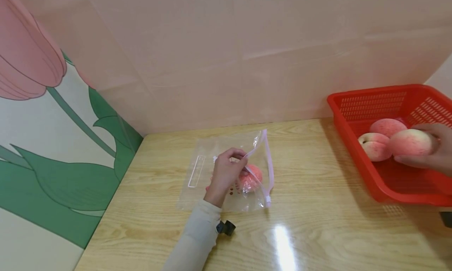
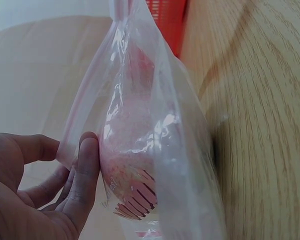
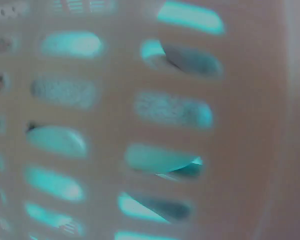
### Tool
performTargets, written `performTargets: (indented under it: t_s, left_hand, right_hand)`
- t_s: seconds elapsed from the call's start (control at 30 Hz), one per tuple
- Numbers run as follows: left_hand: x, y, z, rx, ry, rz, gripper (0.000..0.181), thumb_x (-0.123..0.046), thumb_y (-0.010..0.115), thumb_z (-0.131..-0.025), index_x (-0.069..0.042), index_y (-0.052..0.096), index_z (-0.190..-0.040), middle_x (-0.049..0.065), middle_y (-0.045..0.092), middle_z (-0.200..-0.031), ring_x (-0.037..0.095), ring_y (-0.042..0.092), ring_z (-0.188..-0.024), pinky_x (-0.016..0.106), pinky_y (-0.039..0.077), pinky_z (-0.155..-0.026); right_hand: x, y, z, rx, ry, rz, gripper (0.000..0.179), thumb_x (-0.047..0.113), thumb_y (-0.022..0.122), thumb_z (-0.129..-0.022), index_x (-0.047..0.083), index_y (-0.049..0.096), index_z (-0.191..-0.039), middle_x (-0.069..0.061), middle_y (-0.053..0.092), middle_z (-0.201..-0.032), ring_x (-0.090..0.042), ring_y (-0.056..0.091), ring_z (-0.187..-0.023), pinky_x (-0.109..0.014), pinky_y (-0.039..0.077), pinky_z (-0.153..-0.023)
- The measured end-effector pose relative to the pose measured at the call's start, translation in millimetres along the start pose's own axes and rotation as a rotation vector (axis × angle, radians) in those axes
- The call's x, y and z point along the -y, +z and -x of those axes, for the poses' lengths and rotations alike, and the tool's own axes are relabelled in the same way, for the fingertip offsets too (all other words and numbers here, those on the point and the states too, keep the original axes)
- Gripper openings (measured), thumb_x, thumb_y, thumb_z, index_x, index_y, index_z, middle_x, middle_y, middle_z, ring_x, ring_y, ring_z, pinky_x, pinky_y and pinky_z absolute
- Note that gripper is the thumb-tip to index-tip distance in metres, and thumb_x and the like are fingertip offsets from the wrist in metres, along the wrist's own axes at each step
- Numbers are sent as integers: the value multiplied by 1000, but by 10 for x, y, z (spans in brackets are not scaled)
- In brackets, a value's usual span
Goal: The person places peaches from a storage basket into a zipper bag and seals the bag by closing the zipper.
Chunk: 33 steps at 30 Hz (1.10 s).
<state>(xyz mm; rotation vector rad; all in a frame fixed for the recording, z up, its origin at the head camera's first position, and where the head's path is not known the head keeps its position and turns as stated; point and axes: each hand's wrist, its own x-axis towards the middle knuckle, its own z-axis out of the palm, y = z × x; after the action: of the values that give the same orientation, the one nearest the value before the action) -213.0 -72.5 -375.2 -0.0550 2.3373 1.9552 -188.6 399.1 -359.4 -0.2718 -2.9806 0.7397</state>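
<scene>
A clear zip bag with a pink zip edge lies on the table, and one peach shows inside it near the mouth. My left hand pinches the upper lip of the bag between thumb and finger, holding the mouth apart. In the left wrist view, the thumb is beside the film and the bagged peach. To the right, my right hand grips another peach, pink and pale yellow, inside the red basket. Two more peaches lie beside it there.
The basket's slotted wall fills the right wrist view, blurred and close. A pink-beige covering hangs behind the table. The wooden table extends between bag and basket. A tulip-patterned panel stands at the left.
</scene>
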Motion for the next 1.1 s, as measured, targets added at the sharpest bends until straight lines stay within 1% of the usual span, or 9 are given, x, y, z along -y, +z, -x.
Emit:
performTargets:
  t_s: [0.07, 0.17, 0.3, 0.4, 0.53, 0.67, 0.8, 0.93, 1.1]
  left_hand:
    - [8, 3, -7, -1, 3, -4, 14, -8, 65, -88, -1, 66, -101, 10, 65, -91, 9, 64, -54, 27, 59, -55]
    - [9, 8, -12, 0, -2, -11, 14, -8, 65, -89, -2, 66, -101, 10, 65, -91, 10, 64, -54, 28, 59, -54]
    - [-1, 10, -9, 4, -15, -13, 15, -10, 65, -89, -4, 66, -103, 9, 66, -94, 10, 64, -55, 31, 60, -56]
    - [-5, 7, -5, 5, -19, -16, 16, -11, 65, -90, -4, 66, -105, 10, 66, -96, 10, 64, -56, 32, 60, -57]
    - [-5, 4, -1, 2, -17, -23, 15, -11, 65, -89, -4, 66, -103, 10, 66, -95, 10, 64, -56, 29, 60, -56]
    - [1, 5, 0, -8, -12, -29, 12, -10, 66, -89, -5, 66, -100, 9, 65, -92, 10, 65, -56, 26, 59, -54]
    - [-2, 4, 2, -11, -6, -30, 11, -10, 65, -89, -6, 66, -99, 8, 65, -91, 10, 65, -56, 25, 58, -54]
    - [-2, 2, 0, -4, -11, -26, 11, -9, 65, -89, -6, 66, -100, 8, 65, -92, 10, 65, -56, 27, 59, -54]
    - [-2, 3, 4, 3, -14, -21, 14, -10, 65, -89, -5, 66, -102, 10, 66, -95, 10, 65, -56, 28, 59, -56]
  right_hand:
    - [77, 2, 34, -29, 10, -11, 110, 65, 79, -61, 2, 35, -140, -30, 48, -120, -34, 56, -77, -38, 53, -46]
    - [180, 13, 72, -72, 7, -19, 113, 61, 79, -63, 1, 30, -145, -30, 41, -126, -43, 48, -89, -36, 50, -47]
    - [260, 41, 87, -118, -19, -24, 111, 53, 81, -66, -2, 28, -146, -33, 38, -128, -46, 40, -94, -32, 47, -49]
    - [284, 42, 96, -110, -13, -8, 113, 55, 80, -67, -2, 25, -147, -33, 38, -127, -46, 41, -93, -34, 48, -48]
    - [302, 28, 100, -89, -7, 28, 118, 59, 80, -64, -2, 23, -148, -33, 39, -123, -46, 43, -90, -39, 50, -48]
    - [339, 18, 92, -75, -36, 47, 116, 60, 81, -62, -4, 29, -144, -33, 42, -119, -45, 47, -86, -43, 52, -49]
    - [379, 7, 89, -73, -70, 43, 113, 56, 82, -64, -5, 30, -143, -33, 42, -119, -45, 47, -85, -48, 53, -50]
    - [417, 13, 102, -75, -83, 22, 110, 49, 82, -67, -7, 27, -143, -35, 39, -121, -47, 45, -87, -49, 54, -51]
    - [413, 24, 95, -67, -76, 14, 110, 49, 82, -68, -7, 25, -144, -36, 38, -123, -47, 45, -88, -46, 53, -50]
